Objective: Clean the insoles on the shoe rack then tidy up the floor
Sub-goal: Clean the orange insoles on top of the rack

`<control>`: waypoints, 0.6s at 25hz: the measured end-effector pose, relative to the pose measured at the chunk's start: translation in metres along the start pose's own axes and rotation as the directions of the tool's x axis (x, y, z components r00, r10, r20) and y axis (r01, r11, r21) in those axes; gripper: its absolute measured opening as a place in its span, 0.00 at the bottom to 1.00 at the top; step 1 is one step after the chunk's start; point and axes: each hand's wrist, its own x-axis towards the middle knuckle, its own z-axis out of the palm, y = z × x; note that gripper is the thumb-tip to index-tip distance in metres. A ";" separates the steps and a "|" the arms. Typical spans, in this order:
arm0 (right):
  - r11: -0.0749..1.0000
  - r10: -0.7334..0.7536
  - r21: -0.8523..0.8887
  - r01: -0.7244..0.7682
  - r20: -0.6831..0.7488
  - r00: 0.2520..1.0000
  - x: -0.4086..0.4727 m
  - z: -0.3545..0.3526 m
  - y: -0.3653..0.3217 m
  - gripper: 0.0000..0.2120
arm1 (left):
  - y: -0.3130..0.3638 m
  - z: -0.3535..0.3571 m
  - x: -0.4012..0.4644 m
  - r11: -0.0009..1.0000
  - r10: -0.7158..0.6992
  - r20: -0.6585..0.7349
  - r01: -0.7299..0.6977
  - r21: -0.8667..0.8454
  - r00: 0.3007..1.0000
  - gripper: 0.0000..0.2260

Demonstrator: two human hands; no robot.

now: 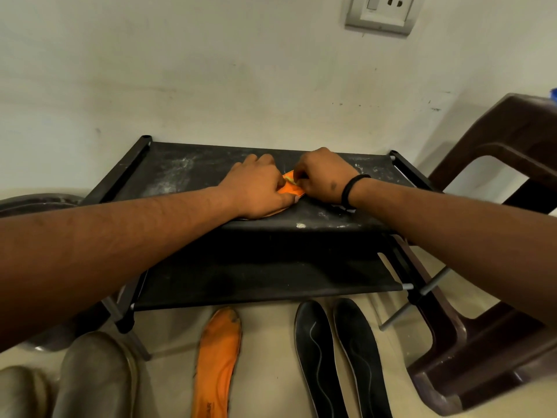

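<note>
Seen from above: black fabric shoe rack (pixel 187 173) against a pale wall, top shelf streaked with white dust. Both hands meeting at the middle of that top shelf over an orange insole (pixel 291 188), mostly hidden beneath them. Left hand (pixel 256 188) lying flat, palm down, pressing the insole against the shelf. Right hand (pixel 324 176), black band at the wrist, fingers curled inward at the insole's far end; whether pinching the insole itself or something small against it, impossible to tell. On the floor in front of the rack: a second orange insole (pixel 218 363), soiled at the toe, beside a pair of black insoles (pixel 340 360). Grey shoes (pixel 96 378) lower left. Brown plastic chair (pixel 497 297) at right. Wall socket (pixel 382 13) above.
</note>
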 end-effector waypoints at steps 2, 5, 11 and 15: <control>0.998 0.061 -0.016 -0.061 -0.036 0.998 0.000 0.000 0.011 0.09 | 0.000 0.000 0.001 1.000 0.006 0.004 -0.006 0.014 1.000 0.24; 0.973 0.213 -0.064 -0.220 -0.100 0.972 0.007 0.000 0.029 0.08 | -0.001 -0.001 0.002 1.000 0.004 0.021 -0.005 0.018 1.000 0.25; 0.959 0.274 0.116 -0.260 -0.125 0.954 0.023 0.006 0.020 0.08 | 0.000 -0.001 0.002 1.000 -0.005 0.016 0.005 0.017 1.000 0.25; 0.977 0.140 0.169 -0.127 -0.067 0.988 0.012 0.006 0.003 0.08 | -0.001 0.001 0.002 1.000 0.007 0.004 -0.007 0.019 1.000 0.24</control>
